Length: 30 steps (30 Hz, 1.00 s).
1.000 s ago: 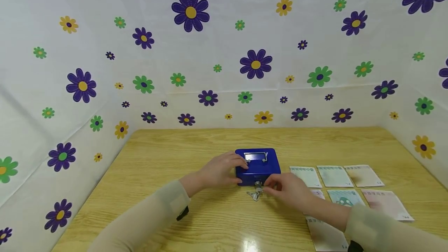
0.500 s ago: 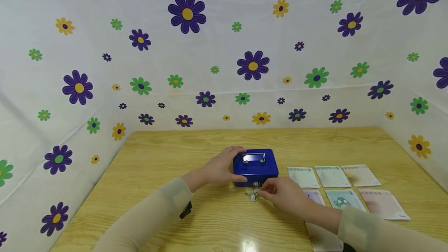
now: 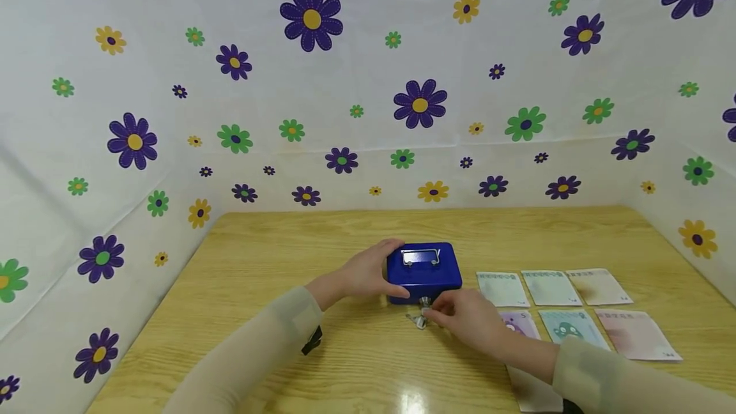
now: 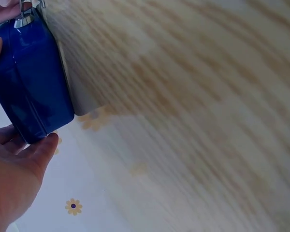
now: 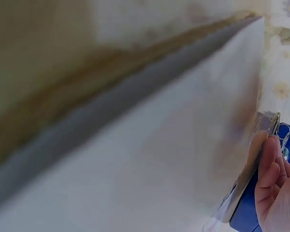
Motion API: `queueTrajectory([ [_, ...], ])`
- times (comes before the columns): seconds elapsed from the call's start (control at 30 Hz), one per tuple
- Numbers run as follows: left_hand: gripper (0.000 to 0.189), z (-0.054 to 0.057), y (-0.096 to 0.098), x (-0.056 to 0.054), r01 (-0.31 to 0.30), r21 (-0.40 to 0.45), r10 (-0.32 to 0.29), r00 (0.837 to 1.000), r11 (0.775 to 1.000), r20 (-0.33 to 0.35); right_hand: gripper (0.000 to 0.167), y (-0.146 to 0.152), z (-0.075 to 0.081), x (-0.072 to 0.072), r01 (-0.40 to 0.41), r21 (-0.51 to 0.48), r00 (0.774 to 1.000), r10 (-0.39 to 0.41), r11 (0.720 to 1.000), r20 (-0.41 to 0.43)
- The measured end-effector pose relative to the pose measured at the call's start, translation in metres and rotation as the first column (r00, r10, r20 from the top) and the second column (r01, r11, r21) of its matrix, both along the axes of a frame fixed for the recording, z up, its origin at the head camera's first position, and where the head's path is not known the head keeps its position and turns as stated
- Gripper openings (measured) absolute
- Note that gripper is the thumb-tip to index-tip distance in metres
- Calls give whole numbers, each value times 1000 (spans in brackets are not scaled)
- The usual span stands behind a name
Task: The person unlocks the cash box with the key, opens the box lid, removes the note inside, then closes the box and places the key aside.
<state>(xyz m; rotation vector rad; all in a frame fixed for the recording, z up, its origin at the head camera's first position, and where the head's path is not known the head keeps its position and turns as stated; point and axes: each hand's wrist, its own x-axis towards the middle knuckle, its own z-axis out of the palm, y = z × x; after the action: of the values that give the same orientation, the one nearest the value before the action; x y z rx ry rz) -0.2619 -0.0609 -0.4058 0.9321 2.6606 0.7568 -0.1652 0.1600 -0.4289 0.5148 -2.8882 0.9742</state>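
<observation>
A small blue metal cash box [image 3: 422,283] with a folding handle [image 3: 420,257] on its lid sits on the wooden table, lid down. My left hand [image 3: 368,270] grips its left side, thumb at the front and fingers toward the back; the left wrist view shows these fingers on the box's end. At the front lock [image 3: 425,302], my right hand [image 3: 468,318] pinches a key, mostly hidden by the fingertips. More keys [image 3: 417,321] hang below it on a ring. The right wrist view shows the right hand [image 5: 280,193] with curled fingers close to the box.
Several pieces of play money lie to the right, among them a green note [image 3: 552,288], a blue note [image 3: 572,328] and a pink note [image 3: 637,335]. My right forearm passes over some notes. A flowered cloth [image 3: 368,82] encloses the wooden table [image 3: 276,254].
My left fingers have moved off the lid to the box's left side and back, with the thumb at the front. My right hand stays at the lock, shifted slightly left.
</observation>
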Motion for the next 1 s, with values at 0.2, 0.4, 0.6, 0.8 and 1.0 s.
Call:
queueTrajectory([
  [0.2, 102, -1, 1, 1, -10, 3, 10, 1000, 1000, 7, 23, -5, -1, 0, 34, -25, 999, -33, 999, 26],
  [0.4, 101, -2, 0, 1, -20, 13, 20, 1000, 1000, 16, 22, -10, -5, 0, 86, -49, 996, -84, 995, 43],
  [0.6, 101, -1, 0, 1, -17, 11, 16, 1000, 1000, 7, 23, -14, -7, 3, 148, -78, 987, -142, 986, 75],
  [0.8, 101, -2, -1, 1, -10, 16, 10, 1000, 1000, 4, 25, -18, -5, 4, 205, -80, 974, -195, 975, 119],
  [1.0, 101, -1, -1, 0, -5, 14, 5, 1000, 1000, 5, 28, -20, -3, 4, 224, -66, 966, -213, 972, 148],
])
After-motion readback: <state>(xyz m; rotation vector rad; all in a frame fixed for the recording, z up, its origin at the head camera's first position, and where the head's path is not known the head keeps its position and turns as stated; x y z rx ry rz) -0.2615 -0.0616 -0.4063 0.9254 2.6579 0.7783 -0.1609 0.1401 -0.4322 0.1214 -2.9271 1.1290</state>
